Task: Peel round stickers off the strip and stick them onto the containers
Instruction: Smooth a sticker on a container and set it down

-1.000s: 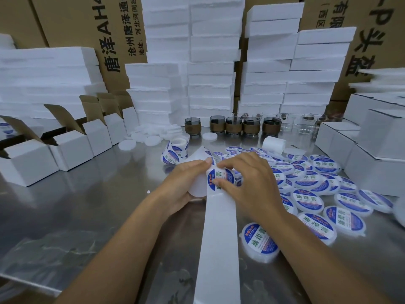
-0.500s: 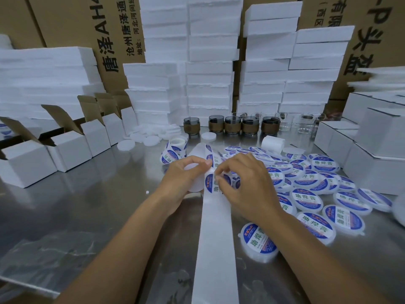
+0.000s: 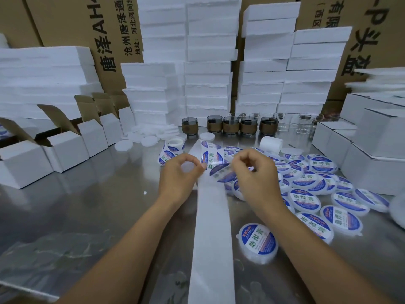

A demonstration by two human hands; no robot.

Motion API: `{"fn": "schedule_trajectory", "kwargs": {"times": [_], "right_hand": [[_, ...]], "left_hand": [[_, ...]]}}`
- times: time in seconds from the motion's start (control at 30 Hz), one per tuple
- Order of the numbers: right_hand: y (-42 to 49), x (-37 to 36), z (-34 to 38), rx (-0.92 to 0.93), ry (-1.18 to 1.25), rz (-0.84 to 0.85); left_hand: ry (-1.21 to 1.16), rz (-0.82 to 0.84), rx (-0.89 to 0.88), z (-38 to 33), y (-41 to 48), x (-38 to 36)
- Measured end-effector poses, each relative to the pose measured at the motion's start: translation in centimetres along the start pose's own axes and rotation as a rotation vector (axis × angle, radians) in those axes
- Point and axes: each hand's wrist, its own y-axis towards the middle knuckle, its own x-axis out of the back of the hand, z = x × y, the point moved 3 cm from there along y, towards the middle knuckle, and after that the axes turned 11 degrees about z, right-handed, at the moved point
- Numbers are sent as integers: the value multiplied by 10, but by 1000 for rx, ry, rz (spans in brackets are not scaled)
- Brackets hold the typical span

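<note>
**Sticker [image 3: 219, 171] half-lifted from strip [image 3: 211, 227]**
It was pinched by the right hand [image 3: 256, 178], a container [image 3: 188, 168] gripped in the left hand [image 3: 177, 178]; slow, flat peeling was advised.

Steel table [image 3: 87, 205] (reflective) before foam stacks [image 3: 208, 62], cardboard cartons [image 3: 65, 23].

Soft, dim overhead light; glare on table [image 3: 92, 200]; wide-angle edge bending.

Strip: a long white paper backing strip [image 3: 211, 238] is running from the near edge up the middle.
Sticker: a round blue-and-white glossy sticker [image 3: 221, 170] is curling off the strip, with the right hand [image 3: 254, 174] pinching its edge.
Containers: shallow round white plastic containers [image 3: 258, 243], already labelled, are lying clustered right of the strip. A plain white container [image 3: 188, 166] is sitting in the left hand [image 3: 179, 174].
</note>
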Motion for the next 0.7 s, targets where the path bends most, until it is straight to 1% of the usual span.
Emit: {"fn": "schedule_trajectory", "kwargs": {"times": [0.07, 0.13, 0.2, 0.27, 0.3, 0.37, 0.5, 0.6, 0.7], "right_hand": [[3, 5, 0, -78, 223, -66], [6, 3, -1, -176, 450, -48], [5, -5, -1, -265, 702, 71], [2, -13, 0, -308, 851, 205], [1, -17, -1, -319, 868, 252], [-2, -20, -3, -342, 866, 294], [-4, -24, -8, -418, 922, 320], [-4, -24, -9, -423, 916, 323], [-4, -25, -10, -434, 914, 319]], "left_hand": [[27, -8, -26, 1, 1, 0], [44, -23, -35, 2, 2, 0], [62, -29, -29, 3, 3, 0], [72, -31, -41, 3, 4, 0], [56, -34, -48, 3, 5, 0], [-19, -46, -24, 5, 7, 3], [-101, -110, -8, 5, 8, 7], [-96, -169, -20, 4, 7, 9], [-156, -261, -55, -2, 3, 15]]}}
